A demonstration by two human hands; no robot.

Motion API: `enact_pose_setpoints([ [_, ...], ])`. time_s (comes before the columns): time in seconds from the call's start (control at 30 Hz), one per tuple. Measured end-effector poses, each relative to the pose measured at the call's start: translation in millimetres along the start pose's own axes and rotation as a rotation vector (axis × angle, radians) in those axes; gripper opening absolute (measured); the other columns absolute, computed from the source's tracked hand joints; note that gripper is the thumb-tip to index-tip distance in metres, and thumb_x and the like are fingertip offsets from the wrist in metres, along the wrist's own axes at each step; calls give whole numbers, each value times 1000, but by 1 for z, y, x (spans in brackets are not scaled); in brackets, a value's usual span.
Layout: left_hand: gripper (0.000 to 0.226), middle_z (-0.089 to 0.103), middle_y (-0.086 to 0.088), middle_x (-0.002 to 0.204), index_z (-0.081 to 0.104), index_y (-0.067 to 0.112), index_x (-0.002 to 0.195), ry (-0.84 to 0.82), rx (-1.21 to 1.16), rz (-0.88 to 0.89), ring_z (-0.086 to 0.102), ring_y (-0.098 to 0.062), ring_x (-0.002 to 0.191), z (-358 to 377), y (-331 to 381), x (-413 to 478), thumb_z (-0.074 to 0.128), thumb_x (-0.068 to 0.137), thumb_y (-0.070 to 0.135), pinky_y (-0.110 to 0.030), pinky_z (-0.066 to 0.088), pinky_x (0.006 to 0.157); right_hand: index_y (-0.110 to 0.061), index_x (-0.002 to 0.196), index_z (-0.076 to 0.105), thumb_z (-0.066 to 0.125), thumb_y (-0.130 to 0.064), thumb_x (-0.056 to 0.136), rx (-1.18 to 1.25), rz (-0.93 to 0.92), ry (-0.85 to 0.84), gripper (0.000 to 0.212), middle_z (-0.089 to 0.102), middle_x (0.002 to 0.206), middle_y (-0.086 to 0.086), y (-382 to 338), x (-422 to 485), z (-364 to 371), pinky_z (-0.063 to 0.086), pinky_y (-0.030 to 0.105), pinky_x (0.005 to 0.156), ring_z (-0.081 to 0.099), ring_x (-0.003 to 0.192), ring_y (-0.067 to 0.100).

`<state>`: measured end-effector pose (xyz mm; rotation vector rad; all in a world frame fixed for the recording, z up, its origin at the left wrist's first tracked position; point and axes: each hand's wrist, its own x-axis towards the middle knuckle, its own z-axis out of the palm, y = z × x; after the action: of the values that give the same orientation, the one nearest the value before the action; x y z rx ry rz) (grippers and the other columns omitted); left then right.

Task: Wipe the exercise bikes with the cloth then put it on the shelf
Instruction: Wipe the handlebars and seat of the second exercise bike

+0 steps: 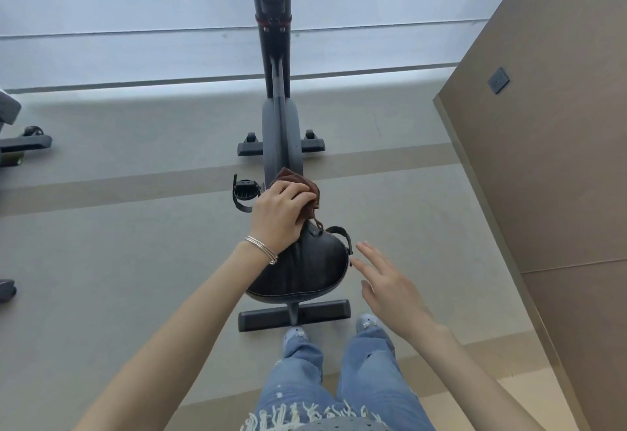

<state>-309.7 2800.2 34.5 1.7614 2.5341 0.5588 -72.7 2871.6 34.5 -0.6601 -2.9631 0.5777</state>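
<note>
A black exercise bike [283,132] stands straight ahead of me, seen from above, with its black saddle [302,267] nearest. My left hand [280,215] grips a crumpled dark brown cloth [298,181] at the saddle's front tip, against the frame. A thin bracelet is on that wrist. My right hand [383,278] hovers flat just right of the saddle, fingers spread, holding nothing. The bike's left pedal [243,191] sticks out beside my left hand. No shelf is in view.
Part of another exercise machine [20,142] shows at the left edge. A brown wall panel [549,159] runs down the right side. A bright window [135,23] fills the far side. My legs and shoes [297,335] are behind the bike's rear foot bar [322,312].
</note>
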Motion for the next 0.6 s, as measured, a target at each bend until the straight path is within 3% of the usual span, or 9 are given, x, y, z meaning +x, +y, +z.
enact_pose_setpoints([
  [0.07,52,65,0,117,62,19,115,-62,-67,-6,58,-26,107,-9,-3,0,73,65,18,-40,52,86,-5,122,58,59,7,78,65,-4,-1,46,53,136,14,0,17,-10,49,38,93,51,125,29],
  [0.2,75,48,-7,138,44,12,133,-76,-239,-159,45,-29,124,-29,-10,-14,76,68,26,-48,29,111,-7,132,49,48,-1,89,154,-25,64,44,46,142,12,-13,73,-31,39,39,104,45,128,30],
  [0.3,71,48,-12,137,44,6,133,39,-210,-357,45,-31,125,-30,-12,-61,74,74,31,-45,35,107,-9,134,49,47,-3,92,154,-85,60,42,43,143,12,-32,117,-38,34,32,106,42,130,28],
  [0.4,79,45,-12,140,40,5,136,-78,-182,-515,42,-30,127,-18,-7,-118,59,78,54,-43,35,106,-15,134,49,50,-17,94,128,-167,-59,40,37,148,10,-48,152,-29,29,36,110,34,135,28],
  [0.5,91,41,-8,144,34,10,141,-189,-163,-542,41,-27,128,-3,-3,-142,29,74,71,-45,34,109,-23,138,43,49,-38,93,56,-168,-254,48,35,149,8,-60,175,-13,23,41,115,27,138,28],
  [0.6,89,37,-5,147,31,12,143,-182,-169,-542,38,-24,133,-2,-5,-139,36,76,71,-42,23,113,-22,126,51,60,-56,79,33,-122,-280,59,53,132,6,-71,187,0,36,44,105,42,123,27],
])
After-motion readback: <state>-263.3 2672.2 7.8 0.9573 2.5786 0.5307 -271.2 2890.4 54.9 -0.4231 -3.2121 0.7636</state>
